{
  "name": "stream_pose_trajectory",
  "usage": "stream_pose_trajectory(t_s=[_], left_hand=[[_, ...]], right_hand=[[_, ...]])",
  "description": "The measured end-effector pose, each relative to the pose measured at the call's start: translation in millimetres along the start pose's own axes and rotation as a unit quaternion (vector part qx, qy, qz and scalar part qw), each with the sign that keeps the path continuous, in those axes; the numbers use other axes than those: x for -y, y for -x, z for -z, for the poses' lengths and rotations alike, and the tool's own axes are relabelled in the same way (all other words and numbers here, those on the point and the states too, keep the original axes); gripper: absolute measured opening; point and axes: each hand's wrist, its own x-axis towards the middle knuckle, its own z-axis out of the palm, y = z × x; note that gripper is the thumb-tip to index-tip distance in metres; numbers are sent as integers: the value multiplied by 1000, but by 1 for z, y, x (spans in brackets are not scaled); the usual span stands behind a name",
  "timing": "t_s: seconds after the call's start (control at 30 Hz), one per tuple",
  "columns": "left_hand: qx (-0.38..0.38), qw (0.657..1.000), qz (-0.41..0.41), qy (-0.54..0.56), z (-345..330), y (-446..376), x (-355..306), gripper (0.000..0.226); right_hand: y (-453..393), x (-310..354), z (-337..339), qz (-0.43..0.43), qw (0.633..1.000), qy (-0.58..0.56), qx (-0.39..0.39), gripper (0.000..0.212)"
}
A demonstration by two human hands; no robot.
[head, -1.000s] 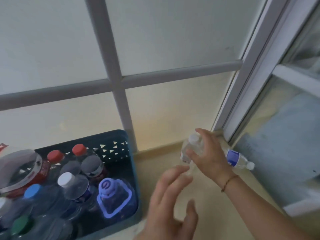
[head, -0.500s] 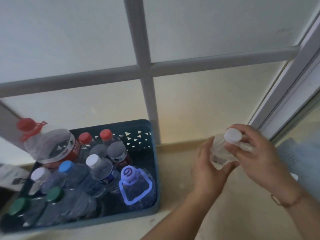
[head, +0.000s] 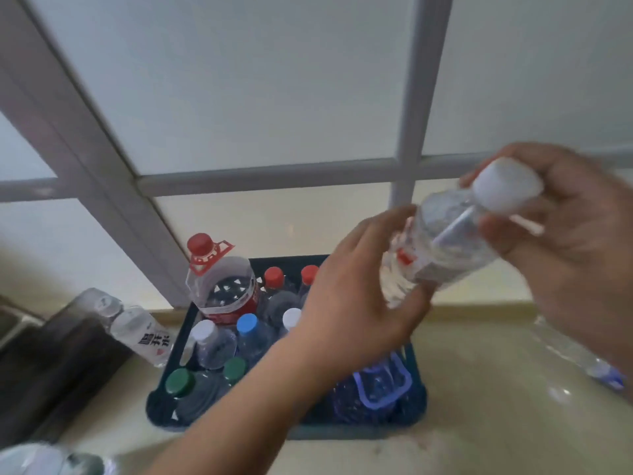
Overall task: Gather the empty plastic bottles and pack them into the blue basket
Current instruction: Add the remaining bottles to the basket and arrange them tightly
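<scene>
- Clear bottle (head: 442, 248), white cap: held above the blue basket (head: 419, 395); left hand (head: 356, 310) grasps its base, right hand (head: 561, 228) its neck
- Handling, judged: lower base-first into a gap, then let go
- Basket: about nine caps showing
- Outside: at least two bottles, one leaning at left (head: 144, 329), one on the counter at right (head: 579, 358)

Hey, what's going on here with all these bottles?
A person holds a clear white-capped bottle in both hands above the blue basket: the left hand on the lower body, the right hand around the cap end. The basket is already crowded with capped bottles. Another bottle leans outside its left edge.
</scene>
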Motion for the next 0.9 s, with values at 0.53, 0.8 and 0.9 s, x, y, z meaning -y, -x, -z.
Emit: stream_pose_trajectory(t_s=[0.53, 0.8, 0.9], left_hand=[[297, 898, 45, -322, 58, 34, 138, 40], [277, 904, 31, -324, 53, 36, 140, 36], [265, 907, 41, -325, 52, 37, 141, 39]], right_hand=[[18, -125, -127, -202, 940, 229, 150, 29], [9, -170, -139, -197, 925, 274, 174, 30], [6, -177, -138, -195, 927, 265, 179, 32]])
